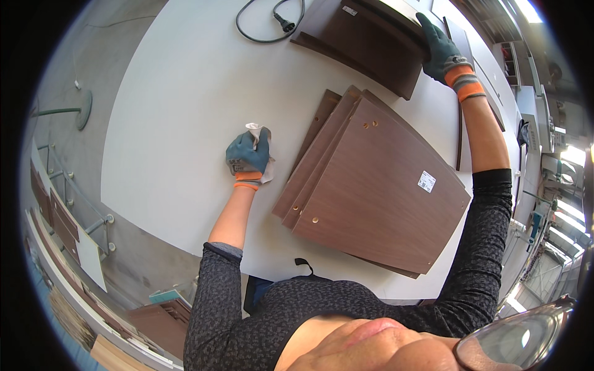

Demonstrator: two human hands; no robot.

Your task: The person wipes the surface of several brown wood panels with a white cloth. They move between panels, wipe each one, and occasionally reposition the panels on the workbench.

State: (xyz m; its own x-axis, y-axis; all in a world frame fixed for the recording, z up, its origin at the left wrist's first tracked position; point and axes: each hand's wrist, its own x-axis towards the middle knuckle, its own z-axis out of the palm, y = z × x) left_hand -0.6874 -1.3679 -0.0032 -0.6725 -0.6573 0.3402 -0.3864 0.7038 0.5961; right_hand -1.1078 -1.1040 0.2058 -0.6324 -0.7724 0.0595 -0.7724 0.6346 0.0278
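Across the pale counter [173, 123] from where I watch, the brown panel piece [371, 49] lies at the far side, its long axis running from upper left down to lower right, and the right hand [442, 54] is at its right-hand end. That is the relation I would judge everything turns on: the piece stretches away to the left of those fingers, so the right arm is plainly the nearer one, while the left hand [247, 154] sits well apart, nearer to me and to the left. I see the right thumb and fingers set against the end edge, but I cannot tell whether they are pinching it or merely resting there. The left fingers are curled together around a crumpled white cloth [268, 172], pressed down on the bare surface just beside the left edge of a stack of brown panels [377, 185]. This stack slants between the two arms, closer to the body than the far piece. A black cable [286, 25] lies beyond the left hand.
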